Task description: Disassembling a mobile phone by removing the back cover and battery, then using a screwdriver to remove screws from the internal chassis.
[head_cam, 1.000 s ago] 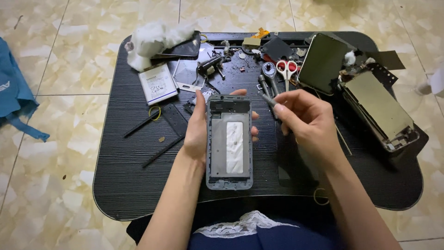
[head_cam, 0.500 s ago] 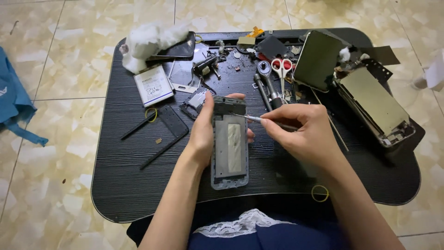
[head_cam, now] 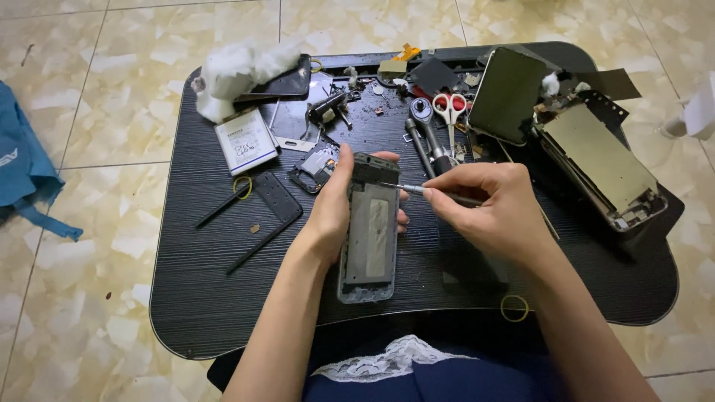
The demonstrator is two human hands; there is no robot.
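My left hand grips an opened grey phone frame by its left edge, held upright over the black lap table. My right hand pinches a thin metal tool like a small screwdriver. Its tip rests on the upper part of the frame, just below the top end. The fingers of my left hand wrap round the frame's right side.
A white phone battery, a dark phone under white wadding, red-handled scissors, screwdrivers, a dark screen panel, a stripped tablet body, black pry sticks and small parts lie on the table. A blue bag is on the tiled floor.
My right hand has swung the tool from pointing up and away to lying flat, with its tip now on the top of the frame. The view has shifted slightly.
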